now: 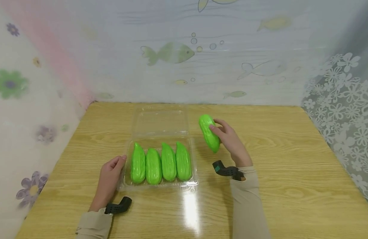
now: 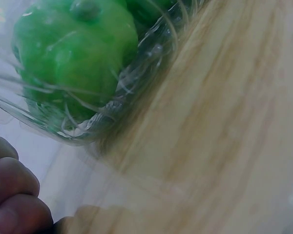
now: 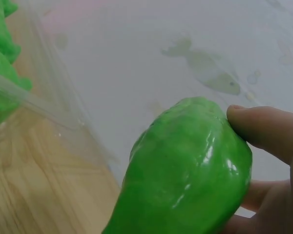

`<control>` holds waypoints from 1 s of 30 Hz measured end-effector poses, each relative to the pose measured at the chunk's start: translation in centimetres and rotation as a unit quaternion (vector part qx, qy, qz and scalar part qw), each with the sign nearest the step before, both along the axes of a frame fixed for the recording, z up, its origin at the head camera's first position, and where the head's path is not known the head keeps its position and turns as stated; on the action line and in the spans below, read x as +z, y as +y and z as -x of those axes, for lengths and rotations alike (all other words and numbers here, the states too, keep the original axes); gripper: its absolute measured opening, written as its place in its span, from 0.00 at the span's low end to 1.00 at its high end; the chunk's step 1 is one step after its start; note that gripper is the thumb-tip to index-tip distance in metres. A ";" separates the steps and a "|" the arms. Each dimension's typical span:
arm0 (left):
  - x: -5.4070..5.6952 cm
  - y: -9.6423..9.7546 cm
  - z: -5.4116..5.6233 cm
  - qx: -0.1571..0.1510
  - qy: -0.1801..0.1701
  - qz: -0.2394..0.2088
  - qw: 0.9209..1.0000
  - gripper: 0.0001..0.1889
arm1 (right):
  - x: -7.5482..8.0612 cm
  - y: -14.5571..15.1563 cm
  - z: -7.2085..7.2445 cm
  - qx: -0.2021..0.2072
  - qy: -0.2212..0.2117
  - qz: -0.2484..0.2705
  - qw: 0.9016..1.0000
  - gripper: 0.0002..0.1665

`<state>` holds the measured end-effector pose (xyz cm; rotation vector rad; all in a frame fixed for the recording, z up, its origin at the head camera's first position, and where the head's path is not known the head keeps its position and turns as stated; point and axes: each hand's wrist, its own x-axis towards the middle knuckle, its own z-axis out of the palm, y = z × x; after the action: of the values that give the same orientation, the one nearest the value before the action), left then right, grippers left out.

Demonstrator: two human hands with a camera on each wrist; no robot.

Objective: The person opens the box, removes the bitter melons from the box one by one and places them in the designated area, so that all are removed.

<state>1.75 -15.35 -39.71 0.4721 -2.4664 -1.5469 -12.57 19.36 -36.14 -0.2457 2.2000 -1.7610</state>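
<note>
My right hand [image 1: 231,141] holds a glossy green toy bitter melon [image 1: 208,132] in the air, right of a clear plastic box [image 1: 160,186]. Thumb and fingers grip it from one side; in the right wrist view the melon [image 3: 185,165] fills the lower middle. Several like bitter melons [image 1: 154,166] lie side by side in the box, whose lid [image 1: 160,121] is folded back. At the box's left edge, my left hand [image 1: 109,177] pinches the rim with curled fingers. The left wrist view shows those knuckles [image 2: 14,183] beside the box wall, the fingertips' contact hidden.
The box stands on a wood-grain table [image 1: 291,186]. Behind the table hangs a pale sheet [image 1: 246,43] printed with fish, and a lacy flowered curtain [image 1: 348,99] borders the right. Each wrist wears a black camera mount [image 1: 118,206].
</note>
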 end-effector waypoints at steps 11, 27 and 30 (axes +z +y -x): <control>-2.7 -1.4 0.6 0.006 0.013 0.003 1.000 0.27 | 1.5 0.8 -1.0 -0.005 -0.016 -0.004 1.000 0.32; -2.7 -1.3 0.6 0.009 0.019 0.002 1.000 0.26 | -2.6 3.4 1.0 -0.033 -0.031 -0.019 0.999 0.36; -2.7 -1.3 0.6 0.010 0.018 0.001 1.000 0.26 | -2.8 3.5 1.0 -0.037 -0.041 -0.018 0.998 0.37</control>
<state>1.17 -16.64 -42.39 0.4638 -2.4294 -1.5310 -13.58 22.84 -38.96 -0.0828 2.2071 -1.7351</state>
